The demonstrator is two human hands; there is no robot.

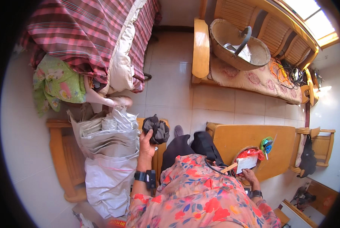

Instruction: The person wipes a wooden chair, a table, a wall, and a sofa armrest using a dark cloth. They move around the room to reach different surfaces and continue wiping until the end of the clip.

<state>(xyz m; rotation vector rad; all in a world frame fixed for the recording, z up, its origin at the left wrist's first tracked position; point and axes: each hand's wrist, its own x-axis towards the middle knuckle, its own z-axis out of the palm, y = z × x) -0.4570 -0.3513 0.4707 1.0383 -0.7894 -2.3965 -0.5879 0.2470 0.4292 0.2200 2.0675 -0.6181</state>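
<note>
My left hand grips a crumpled black and grey bundle, thumb across its near side. Whether the bundle is cloth or plastic is unclear. Large white woven sacks stand beside that arm, with folded pale sheets or sacks in the upper part. On the right, my right hand is at the lower edge of a flat pale rectangular piece; its grip is unclear. A wooden strip or handle meets this piece's left side. Beneath them, a round basket contains a red plastic bag.
A wooden table bears a green container with blue-handled items. Ahead stands a wooden sofa carrying a large handled basket and coiled cables. A plaid-covered bed occupies the upper left. A wooden chair stands far right.
</note>
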